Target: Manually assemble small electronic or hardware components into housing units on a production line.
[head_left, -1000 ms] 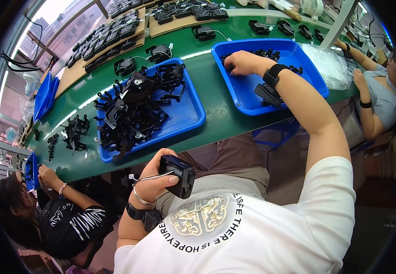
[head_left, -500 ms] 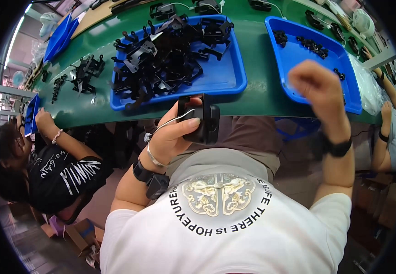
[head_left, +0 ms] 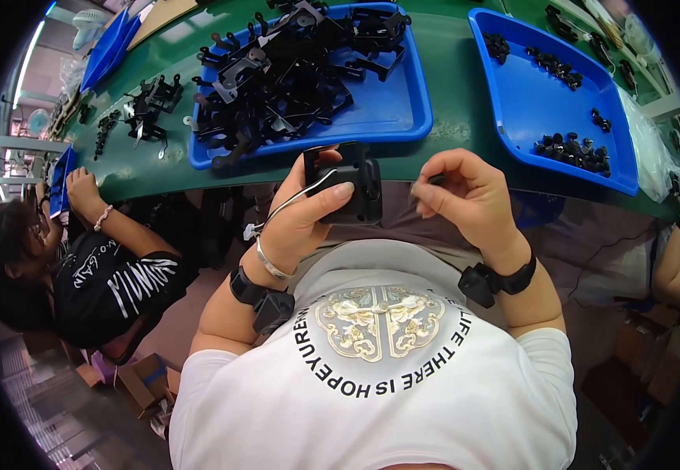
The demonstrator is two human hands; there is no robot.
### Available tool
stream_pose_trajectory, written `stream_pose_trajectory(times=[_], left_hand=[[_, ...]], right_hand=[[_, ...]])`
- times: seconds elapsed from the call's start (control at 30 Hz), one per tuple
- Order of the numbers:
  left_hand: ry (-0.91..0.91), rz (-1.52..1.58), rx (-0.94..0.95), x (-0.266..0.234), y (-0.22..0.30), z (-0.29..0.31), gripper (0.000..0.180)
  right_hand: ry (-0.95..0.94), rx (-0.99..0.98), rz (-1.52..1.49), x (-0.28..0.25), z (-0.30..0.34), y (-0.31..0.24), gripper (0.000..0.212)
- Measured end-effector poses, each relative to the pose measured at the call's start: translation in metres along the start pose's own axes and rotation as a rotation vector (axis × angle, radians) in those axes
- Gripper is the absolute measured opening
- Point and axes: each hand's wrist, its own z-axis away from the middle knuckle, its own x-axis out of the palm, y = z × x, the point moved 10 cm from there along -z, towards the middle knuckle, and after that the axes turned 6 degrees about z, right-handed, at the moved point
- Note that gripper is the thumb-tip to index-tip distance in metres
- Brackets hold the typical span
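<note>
My left hand [head_left: 293,215] grips a black boxy housing [head_left: 361,192] with a bracket along its far side, thumb across the near face. From the housing a thin white cable [head_left: 291,199] runs over my fingers to a small connector near the wrist. Just to the right, my right hand [head_left: 475,202] is closed in a pinch on a small black part [head_left: 436,180]; its exact kind is too small to make out. A little space separates the pinched part from the housing. Both hands are in front of the bench's near edge.
A blue tray [head_left: 395,110] heaped with black brackets [head_left: 285,86] lies ahead on the green bench [head_left: 449,117]. Another blue tray [head_left: 547,102], at right, holds small black parts [head_left: 575,153] in clusters. More brackets [head_left: 152,106] lie at left. A co-worker [head_left: 112,274] sits on the left.
My right hand has come from over the right tray's near edge toward the housing, fingers now pinching a small black part. My left hand keeps its hold on the housing, turned slightly.
</note>
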Motion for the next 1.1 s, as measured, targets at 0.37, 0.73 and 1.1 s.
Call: stream_pose_trajectory(times=[0.37,0.73,1.1], left_hand=[[0.051,0.015,0.032,0.001,0.005,0.001,0.043],[0.017,-0.066,0.068,0.006,0.006,0.001,0.046],[-0.012,-0.114,0.119,0.008,0.004,0.001,0.052]], right_hand=[[0.006,-0.189,0.22,0.017,0.001,-0.019,0.017],[0.067,-0.405,0.378,0.02,-0.001,-0.029,0.024],[0.163,-0.498,0.409,0.024,0.001,-0.029,0.021]])
